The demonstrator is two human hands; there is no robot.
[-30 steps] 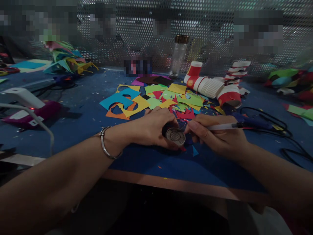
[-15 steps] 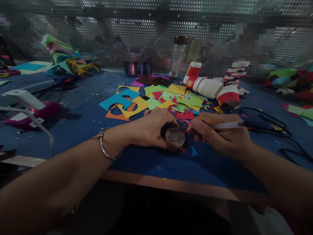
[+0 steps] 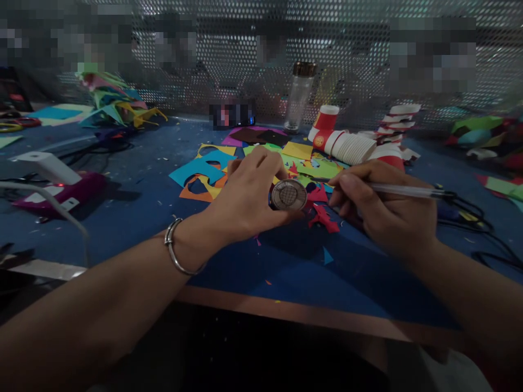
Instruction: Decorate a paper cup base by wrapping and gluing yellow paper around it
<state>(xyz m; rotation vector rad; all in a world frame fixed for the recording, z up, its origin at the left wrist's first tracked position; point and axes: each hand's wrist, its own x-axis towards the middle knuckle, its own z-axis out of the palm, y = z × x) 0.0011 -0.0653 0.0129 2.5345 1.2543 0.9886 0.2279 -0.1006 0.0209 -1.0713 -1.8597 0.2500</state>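
Over the near middle of the blue table, my left hand [image 3: 249, 198] is closed around a small round object [image 3: 289, 196]. Its pale circular face, marked with a grid inside a ring, is turned toward me; my fingers hide most of its sides. To the right, my right hand [image 3: 379, 209] pinches a pen with a clear barrel [image 3: 408, 189], its back end pointing right. The pen tip is hard to make out and lies apart from the round face. Red paper scraps [image 3: 324, 218] lie between the two hands.
Cut coloured paper [image 3: 196, 169] spreads beyond my hands. Farther back are a clear bottle [image 3: 299, 100], red-and-white paper cups [image 3: 351, 146] and a phone [image 3: 232, 115] before a perforated metal screen [image 3: 229, 65]. A purple device with a cable [image 3: 77, 190] is left; black cords [image 3: 469, 209] lie right.
My left hand has lifted the round object up and away from me, uncovering red scraps below it. My right hand has shifted up and right with the pen, away from the object.
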